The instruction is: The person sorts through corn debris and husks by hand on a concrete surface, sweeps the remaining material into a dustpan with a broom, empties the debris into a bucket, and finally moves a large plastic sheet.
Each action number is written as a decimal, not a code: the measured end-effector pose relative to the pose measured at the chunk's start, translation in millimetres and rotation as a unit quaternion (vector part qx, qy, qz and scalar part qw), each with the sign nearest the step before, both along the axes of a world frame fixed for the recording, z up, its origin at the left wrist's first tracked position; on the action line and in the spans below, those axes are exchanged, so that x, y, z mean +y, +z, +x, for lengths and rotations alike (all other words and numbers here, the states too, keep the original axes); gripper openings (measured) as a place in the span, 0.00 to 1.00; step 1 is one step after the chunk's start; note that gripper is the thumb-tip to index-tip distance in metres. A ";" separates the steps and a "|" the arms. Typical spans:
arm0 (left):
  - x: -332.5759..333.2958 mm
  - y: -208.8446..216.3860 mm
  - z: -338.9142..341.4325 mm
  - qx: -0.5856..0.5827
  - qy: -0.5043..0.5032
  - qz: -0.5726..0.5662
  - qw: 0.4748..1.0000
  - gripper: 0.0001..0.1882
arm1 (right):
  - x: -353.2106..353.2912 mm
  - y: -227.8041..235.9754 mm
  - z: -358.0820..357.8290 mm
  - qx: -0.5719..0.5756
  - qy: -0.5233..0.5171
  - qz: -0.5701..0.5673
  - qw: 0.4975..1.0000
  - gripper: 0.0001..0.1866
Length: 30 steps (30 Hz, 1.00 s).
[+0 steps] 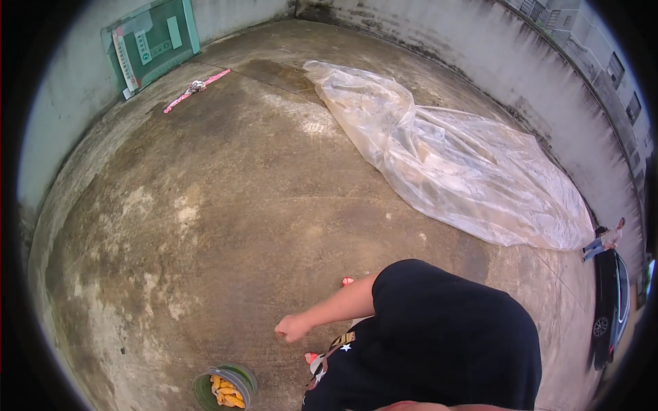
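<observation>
My right hand reaches out to the left over the concrete floor, its forearm bare below a black sleeve. The fingers are curled closed, and whether anything small is inside them is hidden. Below and to the left of this hand, apart from it, stands a round green bucket. Several yellow corn cobs lie inside. My left hand is out of the picture.
A crumpled clear plastic sheet spreads across the far right floor. A pink strip with a bundle at its middle lies far left, near a green board against the wall. At the right edge, a person stands beside a dark car.
</observation>
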State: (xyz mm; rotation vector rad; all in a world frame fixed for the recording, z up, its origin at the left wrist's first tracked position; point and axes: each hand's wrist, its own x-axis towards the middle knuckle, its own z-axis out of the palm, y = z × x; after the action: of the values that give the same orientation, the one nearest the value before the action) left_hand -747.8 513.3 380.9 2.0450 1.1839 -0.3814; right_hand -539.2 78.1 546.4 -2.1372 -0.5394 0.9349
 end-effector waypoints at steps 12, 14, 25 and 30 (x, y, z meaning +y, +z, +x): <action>-513.6 182.5 391.7 -0.070 -0.423 -0.265 0.863 0.13 | -526.9 4.8 -201.7 0.313 -0.566 -0.191 0.738 0.13; -568.1 154.0 422.2 -0.078 -0.541 -0.209 0.811 0.15 | -549.5 43.0 -205.5 0.289 -0.560 -0.230 0.742 0.12; -758.3 120.8 574.1 0.071 -0.730 0.050 0.678 0.18 | -646.9 -30.5 -133.9 0.338 -0.710 -0.046 0.616 0.12; -859.7 102.4 712.3 0.088 -0.782 0.120 0.606 0.20 | -711.0 -62.0 -54.2 0.354 -0.707 -0.052 0.610 0.11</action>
State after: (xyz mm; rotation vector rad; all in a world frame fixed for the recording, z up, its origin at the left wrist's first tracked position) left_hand -35.5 -346.4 483.4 2.7944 -0.9384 -1.2503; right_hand -593.4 -632.9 484.4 -1.3118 1.4638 0.6466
